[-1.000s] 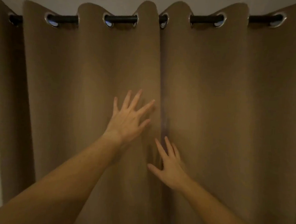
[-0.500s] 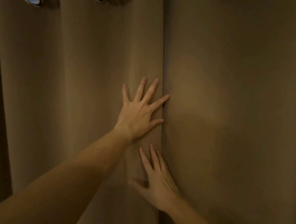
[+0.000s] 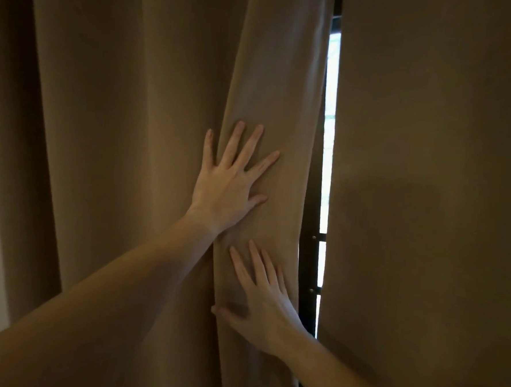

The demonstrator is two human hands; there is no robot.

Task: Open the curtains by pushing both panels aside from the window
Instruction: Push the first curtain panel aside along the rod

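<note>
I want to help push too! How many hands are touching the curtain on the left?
2. The left hand lies flat, fingers spread, on the left curtain panel; the right hand presses the same panel just below it. None touches the right curtain panel.

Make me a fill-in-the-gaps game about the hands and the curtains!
1. Both hands press flat on the ____ curtain panel.
2. The left hand is ____ the right hand.
3. Between the two panels a narrow gap shows bright ____.
4. The right curtain panel has ____ hands on it.

Missing words: left; above; daylight; no
</note>
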